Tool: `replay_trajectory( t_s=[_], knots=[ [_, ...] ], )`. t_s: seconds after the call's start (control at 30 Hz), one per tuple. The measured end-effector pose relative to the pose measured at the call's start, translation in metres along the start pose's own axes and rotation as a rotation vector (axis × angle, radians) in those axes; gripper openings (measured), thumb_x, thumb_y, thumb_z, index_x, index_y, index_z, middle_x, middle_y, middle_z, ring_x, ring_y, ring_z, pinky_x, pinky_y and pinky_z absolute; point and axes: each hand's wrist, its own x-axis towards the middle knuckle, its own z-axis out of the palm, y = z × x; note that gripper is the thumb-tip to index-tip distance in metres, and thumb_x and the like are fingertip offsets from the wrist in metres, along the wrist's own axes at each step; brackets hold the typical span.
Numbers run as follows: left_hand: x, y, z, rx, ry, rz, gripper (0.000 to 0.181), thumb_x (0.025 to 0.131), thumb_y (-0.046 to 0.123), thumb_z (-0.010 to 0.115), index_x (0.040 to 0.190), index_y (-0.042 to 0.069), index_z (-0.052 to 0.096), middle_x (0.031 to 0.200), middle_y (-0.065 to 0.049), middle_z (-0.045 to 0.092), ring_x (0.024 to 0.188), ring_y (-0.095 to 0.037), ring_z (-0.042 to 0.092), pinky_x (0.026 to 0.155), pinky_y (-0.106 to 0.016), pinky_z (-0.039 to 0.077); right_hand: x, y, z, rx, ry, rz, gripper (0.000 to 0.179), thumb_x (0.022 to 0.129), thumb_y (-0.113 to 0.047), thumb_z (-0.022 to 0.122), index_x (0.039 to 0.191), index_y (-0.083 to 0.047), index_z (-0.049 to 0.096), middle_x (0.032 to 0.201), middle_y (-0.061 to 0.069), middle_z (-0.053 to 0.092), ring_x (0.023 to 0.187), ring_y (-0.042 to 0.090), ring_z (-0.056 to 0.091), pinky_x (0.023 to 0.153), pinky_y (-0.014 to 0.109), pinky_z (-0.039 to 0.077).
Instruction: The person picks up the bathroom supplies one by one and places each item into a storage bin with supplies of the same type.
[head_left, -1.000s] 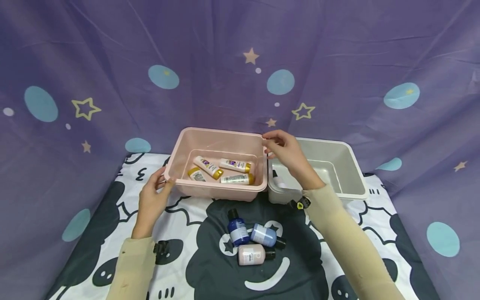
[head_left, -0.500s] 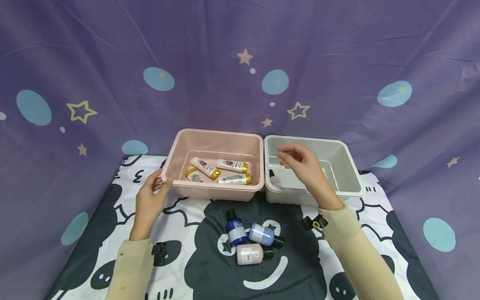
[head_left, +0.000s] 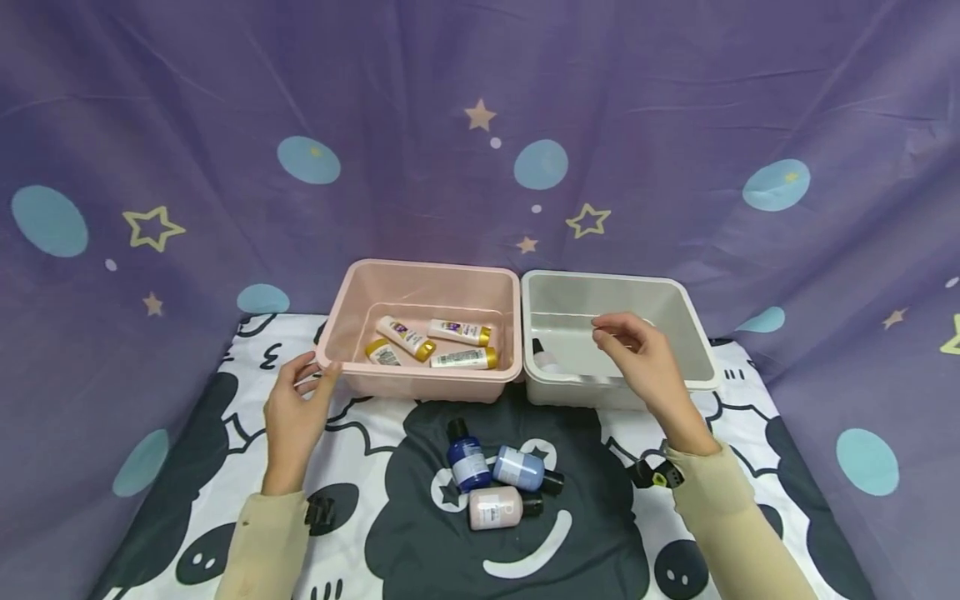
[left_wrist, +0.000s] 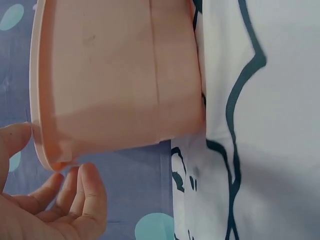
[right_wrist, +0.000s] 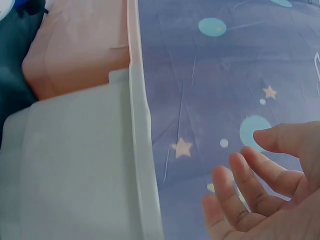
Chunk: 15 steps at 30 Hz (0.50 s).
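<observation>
My left hand (head_left: 294,408) is at the near left corner of a pink plastic storage bin (head_left: 427,382), thumb against the rim and fingers curled under the corner, as the left wrist view shows. Several small white tubes (head_left: 459,332) with gold caps lie inside this bin. Over the pale grey bin (head_left: 585,393) hovers my right hand (head_left: 647,367), fingers loosely bent and holding nothing. A dark-capped bottle (head_left: 543,358) lies in the grey bin's near left corner, partly hidden by the front wall. Both bins stand side by side, rims close together.
In front of the bins, on the sheep-print cloth (head_left: 420,542), lie a dark blue bottle (head_left: 468,462), a light blue bottle (head_left: 519,468) and a pale pink bottle (head_left: 495,508), all black-capped. A purple curtain (head_left: 420,208) hangs right behind the bins.
My right hand has let go of the pink bin's right rim and moved right, over the grey bin. My left hand has stayed at the pink bin's corner. The view has shifted slightly.
</observation>
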Motion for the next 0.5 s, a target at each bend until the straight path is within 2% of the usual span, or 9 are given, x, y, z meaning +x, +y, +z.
replay_trajectory(
  t_s=[0.1,0.17,0.27,0.33,0.4,0.5],
  knots=[
    [-0.008,-0.001,0.000,0.012,-0.002,-0.020,0.068,0.095,0.051,0.064,0.144,0.006,0.050,0.130,-0.015,0.063,0.109,-0.034,0.064,0.077,-0.037,0.050,-0.005,0.004,-0.007,-0.025,0.022,0.012,0.025,0.098,-0.016,0.067,0.119,-0.003,0.070,0.112,0.015,0.068,0.091,0.010,0.064,0.077,0.018,0.049],
    [-0.014,-0.002,0.001,0.010,-0.013,-0.022,0.067,0.095,0.050,0.065,0.143,0.006,0.051,0.129,-0.015,0.063,0.108,-0.033,0.065,0.073,-0.029,0.049,-0.008,0.007,-0.012,-0.041,0.041,0.020,0.025,0.098,-0.017,0.067,0.119,-0.004,0.071,0.113,0.014,0.069,0.090,0.008,0.063,0.075,0.017,0.048],
    [-0.025,-0.005,0.004,0.002,-0.036,0.001,0.063,0.095,0.047,0.067,0.140,0.005,0.054,0.125,-0.014,0.066,0.104,-0.033,0.067,0.067,-0.015,0.045,-0.013,0.010,-0.018,-0.041,0.068,0.022,0.026,0.098,-0.017,0.067,0.119,-0.002,0.070,0.112,0.015,0.068,0.088,0.007,0.063,0.073,0.017,0.048],
    [-0.032,-0.006,0.006,-0.001,-0.062,0.021,0.060,0.095,0.046,0.067,0.137,0.005,0.056,0.122,-0.014,0.068,0.102,-0.032,0.068,0.066,-0.010,0.043,-0.015,0.013,-0.023,-0.051,0.093,0.015,0.026,0.098,-0.016,0.068,0.118,-0.001,0.070,0.112,0.015,0.068,0.087,0.006,0.063,0.073,0.016,0.048],
    [-0.038,-0.006,0.009,-0.002,-0.094,0.041,0.059,0.095,0.047,0.067,0.135,0.004,0.058,0.119,-0.014,0.069,0.100,-0.031,0.070,0.066,-0.009,0.043,-0.018,0.015,-0.027,-0.071,0.118,0.009,0.026,0.097,-0.017,0.068,0.118,-0.001,0.071,0.112,0.014,0.068,0.088,0.006,0.063,0.073,0.015,0.048],
    [-0.047,-0.005,0.014,-0.010,-0.155,0.040,0.059,0.094,0.047,0.068,0.134,0.005,0.060,0.117,-0.011,0.070,0.099,-0.028,0.070,0.070,-0.015,0.047,-0.022,0.019,-0.032,-0.101,0.153,0.005,0.026,0.097,-0.018,0.068,0.116,-0.001,0.071,0.112,0.012,0.069,0.089,0.007,0.064,0.075,0.015,0.048]
  ],
)
